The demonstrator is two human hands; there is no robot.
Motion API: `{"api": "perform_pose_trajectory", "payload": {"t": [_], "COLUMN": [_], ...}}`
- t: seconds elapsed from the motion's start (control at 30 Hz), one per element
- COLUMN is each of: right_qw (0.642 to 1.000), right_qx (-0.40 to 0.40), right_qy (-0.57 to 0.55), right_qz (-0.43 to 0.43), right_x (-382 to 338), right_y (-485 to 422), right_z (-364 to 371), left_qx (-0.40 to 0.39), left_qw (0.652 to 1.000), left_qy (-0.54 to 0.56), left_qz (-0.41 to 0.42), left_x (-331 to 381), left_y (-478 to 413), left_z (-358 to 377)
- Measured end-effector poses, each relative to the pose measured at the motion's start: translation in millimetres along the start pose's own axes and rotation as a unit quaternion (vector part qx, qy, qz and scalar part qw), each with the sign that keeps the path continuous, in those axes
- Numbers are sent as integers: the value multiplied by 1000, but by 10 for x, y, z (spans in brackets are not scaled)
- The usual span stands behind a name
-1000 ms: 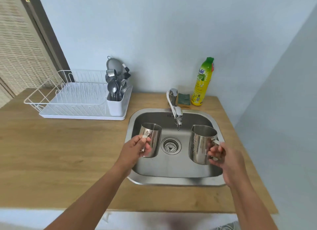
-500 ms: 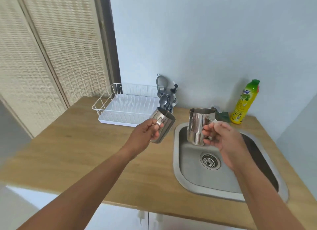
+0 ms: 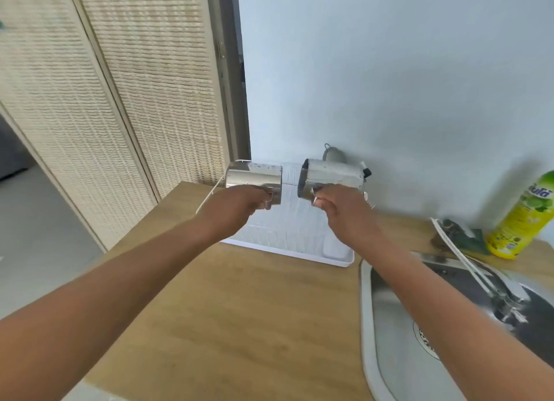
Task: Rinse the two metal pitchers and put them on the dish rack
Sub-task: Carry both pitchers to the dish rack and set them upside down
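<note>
Two shiny metal pitchers are held in the air above the white dish rack (image 3: 287,245). My left hand (image 3: 236,209) grips the handle of the smaller pitcher (image 3: 253,177), which lies tipped on its side. My right hand (image 3: 341,212) grips the handle of the larger pitcher (image 3: 329,177), also tipped sideways, its mouth facing left. The pitchers hang side by side, a small gap between them, and hide the back of the rack. The picture is blurred by motion.
The steel sink (image 3: 389,325) with its faucet (image 3: 506,301) lies at the lower right. A yellow dish soap bottle (image 3: 521,218) and a dark sponge (image 3: 467,236) stand behind it. The wooden counter (image 3: 227,310) runs left to woven folding doors (image 3: 120,101).
Both hands carried the pitchers from the sink leftward to above the dish rack and tipped them sideways. The view swung left and up.
</note>
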State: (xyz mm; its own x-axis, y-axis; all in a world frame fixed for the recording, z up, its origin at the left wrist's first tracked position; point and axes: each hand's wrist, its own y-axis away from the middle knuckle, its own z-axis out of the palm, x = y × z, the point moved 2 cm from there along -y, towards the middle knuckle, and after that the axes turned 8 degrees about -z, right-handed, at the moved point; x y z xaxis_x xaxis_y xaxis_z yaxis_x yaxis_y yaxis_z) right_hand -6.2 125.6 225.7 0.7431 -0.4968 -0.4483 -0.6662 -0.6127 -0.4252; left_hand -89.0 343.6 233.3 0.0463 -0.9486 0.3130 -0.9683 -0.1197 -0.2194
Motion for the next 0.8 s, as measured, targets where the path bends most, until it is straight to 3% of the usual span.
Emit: {"api": "perform_pose_trajectory", "payload": {"t": [0.13,0.3,0.4,0.63,0.8], "right_qw": [975,902,872,836,826], "right_qx": [-74,-189,-241,-294,-320], "right_qy": [197,370,408,450,456], "right_qz": [-66,-117,-123,-109,-85], "right_x": [191,240,214,75,76], "right_y": [-359,-560,-632,-782,-869], "right_z": [278,586,775,1127,1320], "left_qx": [-21,-79,-116,-165,-186], "left_qw": [966,869,833,782,708], "left_qy": [-242,-465,-512,-563,-633], "left_qz": [87,147,176,210,252], "left_x": [-235,-509,-595,-624,-597], "left_y": [-452,-727,-815,-936,-972], "left_z": [124,401,554,746,861]}}
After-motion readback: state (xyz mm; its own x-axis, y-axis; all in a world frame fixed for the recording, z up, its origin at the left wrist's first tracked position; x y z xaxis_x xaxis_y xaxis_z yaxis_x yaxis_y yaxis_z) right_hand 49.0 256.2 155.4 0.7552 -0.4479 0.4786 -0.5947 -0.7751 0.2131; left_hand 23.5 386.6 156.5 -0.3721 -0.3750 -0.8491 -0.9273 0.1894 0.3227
